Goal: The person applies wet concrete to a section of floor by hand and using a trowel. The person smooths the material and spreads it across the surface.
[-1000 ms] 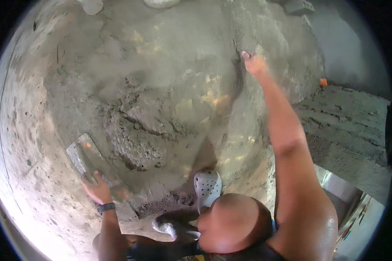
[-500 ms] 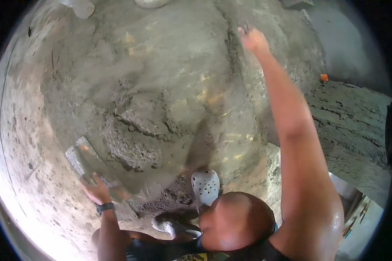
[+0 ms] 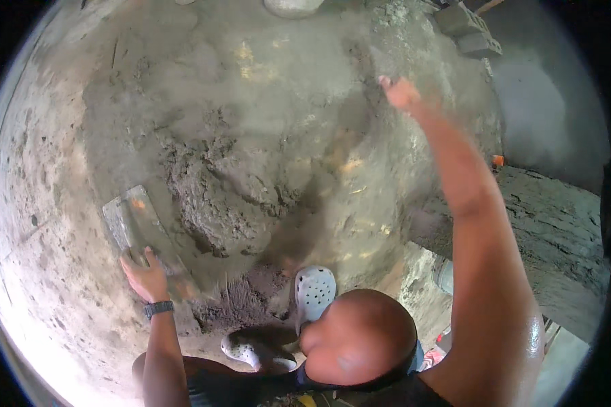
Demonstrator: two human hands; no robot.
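My left hand (image 3: pixel 146 275), with a dark watch on its wrist, grips the near end of a flat rectangular plastering board (image 3: pixel 134 220) smeared with grey mortar. The board lies against the rough grey surface, just left of a lumpy heap of wet mortar (image 3: pixel 217 197). My right hand (image 3: pixel 400 91) is stretched far out to the upper right on a bare arm, close to the grey surface. It is blurred, so its fingers and anything in them cannot be made out.
A bare head (image 3: pixel 360 336) fills the lower middle. Two white perforated clogs (image 3: pixel 316 292) (image 3: pixel 241 349) stand beside the mortar. A rough concrete ledge (image 3: pixel 557 224) runs at the right, with a small orange thing (image 3: pixel 497 161) on it. Grey blocks (image 3: pixel 465 27) sit at the top right.
My right hand swung upward along the surface and has come back down a little. My left hand and the board have hardly moved.
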